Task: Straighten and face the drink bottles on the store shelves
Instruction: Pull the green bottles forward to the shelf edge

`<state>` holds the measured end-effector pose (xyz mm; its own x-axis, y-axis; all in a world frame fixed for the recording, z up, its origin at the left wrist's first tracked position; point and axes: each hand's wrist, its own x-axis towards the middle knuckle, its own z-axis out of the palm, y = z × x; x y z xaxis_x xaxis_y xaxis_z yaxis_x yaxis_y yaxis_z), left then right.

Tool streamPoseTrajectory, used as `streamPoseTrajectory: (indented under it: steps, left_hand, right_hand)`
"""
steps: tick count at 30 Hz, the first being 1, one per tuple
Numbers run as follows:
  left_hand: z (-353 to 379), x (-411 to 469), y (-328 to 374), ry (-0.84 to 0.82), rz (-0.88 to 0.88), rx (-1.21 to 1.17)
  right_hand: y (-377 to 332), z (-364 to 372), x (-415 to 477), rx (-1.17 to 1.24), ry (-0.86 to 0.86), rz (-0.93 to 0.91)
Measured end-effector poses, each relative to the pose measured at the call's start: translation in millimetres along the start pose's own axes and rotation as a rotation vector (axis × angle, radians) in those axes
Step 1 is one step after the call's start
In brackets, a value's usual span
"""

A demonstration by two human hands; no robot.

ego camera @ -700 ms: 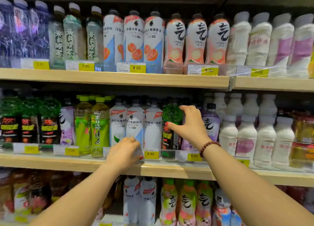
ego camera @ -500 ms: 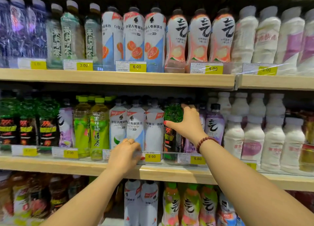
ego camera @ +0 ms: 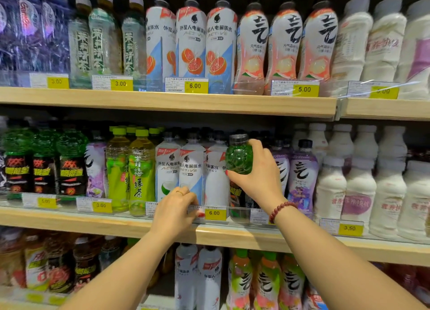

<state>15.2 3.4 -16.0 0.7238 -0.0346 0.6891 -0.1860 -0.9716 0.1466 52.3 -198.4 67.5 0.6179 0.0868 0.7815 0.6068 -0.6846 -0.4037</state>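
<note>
A green energy-drink bottle (ego camera: 238,157) with a dark cap and black label stands on the middle shelf (ego camera: 116,223), between white electrolyte-water bottles (ego camera: 192,170) and purple bottles (ego camera: 302,177). My right hand (ego camera: 260,174) wraps around its green upper part from the right. My left hand (ego camera: 174,212) rests, fingers curled, on the clear price rail at the shelf's front edge, below the white bottles and beside the 6.00 tag (ego camera: 215,213).
Three matching green energy bottles (ego camera: 44,160) stand at the middle shelf's left, then green-tea bottles (ego camera: 140,167). White milk-drink bottles (ego camera: 363,181) fill the right. The top shelf (ego camera: 162,102) and bottom shelf are packed with bottles.
My right hand has shifted from behind the green bottle onto its upper part and pulled it forward. The view has drifted slightly. My left hand stays on the rail.
</note>
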Motion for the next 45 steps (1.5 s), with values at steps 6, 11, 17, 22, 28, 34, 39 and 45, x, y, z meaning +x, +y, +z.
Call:
streamPoseTrajectory:
  steps: [6,11,17,22,28,34,39,45]
  left_hand:
    - [0.6,-1.8,2.9,0.01,-0.042,-0.026]
    - [-1.3,-5.9,10.9,0.025,-0.081,0.0]
    - [-12.2,-4.0,18.2,-0.075,-0.139,0.03]
    - [-10.1,1.8,19.0,-0.096,-0.158,0.047]
    - [-22.7,3.9,14.5,-0.126,-0.163,-0.128]
    - [-72.0,-16.6,-1.5,0.054,-0.377,-0.444]
    - [-96.7,-60.9,-14.1,0.045,-0.587,-0.83]
    - [-108.9,-98.5,-37.1,0.054,-0.745,-1.239]
  right_hand:
    - [1.1,14.9,-26.3,0.19,0.064,0.157]
    - [11.0,19.5,-30.9,0.206,0.006,0.238]
    - [10.5,6.2,-33.0,0.397,0.044,0.196]
    - [-9.1,-22.0,-26.2,0.513,0.147,0.035]
    - [-33.6,-35.2,-26.1,0.775,0.026,0.078]
    - [-52.4,3.1,-33.4,0.919,-0.196,0.16]
    - [-86.8,44.6,-53.3,1.015,-0.39,0.194]
    - [-143.9,83.4,-73.8,1.12,-0.536,0.241]
